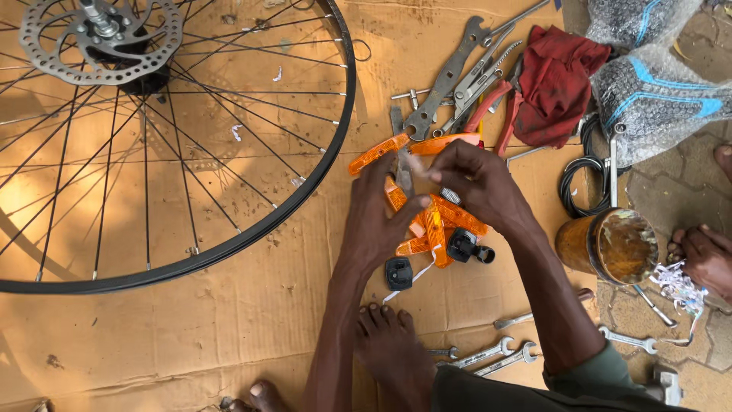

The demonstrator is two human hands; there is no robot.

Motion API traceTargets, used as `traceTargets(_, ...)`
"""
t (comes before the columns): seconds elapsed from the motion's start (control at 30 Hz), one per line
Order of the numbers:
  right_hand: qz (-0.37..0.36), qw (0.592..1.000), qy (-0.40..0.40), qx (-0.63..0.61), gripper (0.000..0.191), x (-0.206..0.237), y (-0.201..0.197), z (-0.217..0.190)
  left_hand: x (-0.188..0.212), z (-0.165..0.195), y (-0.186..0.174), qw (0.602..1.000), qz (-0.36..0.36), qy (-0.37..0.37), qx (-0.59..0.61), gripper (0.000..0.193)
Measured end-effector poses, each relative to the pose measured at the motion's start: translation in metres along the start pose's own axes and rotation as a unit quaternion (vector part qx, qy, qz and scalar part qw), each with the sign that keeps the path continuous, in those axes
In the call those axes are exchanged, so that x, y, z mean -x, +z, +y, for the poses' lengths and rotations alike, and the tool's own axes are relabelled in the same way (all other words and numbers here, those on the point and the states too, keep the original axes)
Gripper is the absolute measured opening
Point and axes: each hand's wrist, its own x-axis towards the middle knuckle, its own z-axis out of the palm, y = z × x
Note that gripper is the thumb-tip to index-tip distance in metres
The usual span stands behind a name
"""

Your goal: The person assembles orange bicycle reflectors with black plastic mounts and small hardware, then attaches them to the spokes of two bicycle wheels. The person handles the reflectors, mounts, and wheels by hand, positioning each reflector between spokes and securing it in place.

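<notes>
Both hands' grips, left hand (381,210) and right hand (474,183), pinch something blurred above the orange reflectors (438,225).

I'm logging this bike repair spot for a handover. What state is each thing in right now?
Bicycle wheel: lying flat on cardboard, no tyre, disc rotor up.
Orange reflectors: loose, piled under the hands.
Left hand: fingers on the reflector pile.
Right hand: pinching a small part.
Tin can: tipped on its side, rusty.
Red cloth: crumpled.
Spanners: lying loose.

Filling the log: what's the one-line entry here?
left hand: on orange reflectors | right hand: pinching small part | bicycle wheel: flat on cardboard
</notes>
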Motion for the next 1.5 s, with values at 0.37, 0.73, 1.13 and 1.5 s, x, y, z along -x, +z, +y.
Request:
traceTargets(0.37,0.046,0.966,0.024,0.252,0.014,-0.038,0.04,0.002,0.014,-0.021,-0.006,0.831,0.09,-0.429,0.342,0.026)
traceTargets(0.73,0.131,0.941,0.0,0.311,0.024,-0.008,0.063,-0.005,0.035,-0.034,-0.02,0.967,0.06,-0.232,-0.086,0.019)
traceTargets(1.13,0.099,0.994,0.052,-0.005,0.025,-0.018,0.055,0.011,0.041,-0.064,-0.033,0.942,0.058,-0.293,0.155,0.016)
traceTargets(1.5,0.203,0.96,0.061,-0.184,0.014,0.01,0.032,0.017,0.027,-0.051,-0.027,0.93,0.081,-0.308,0.182,0.013)
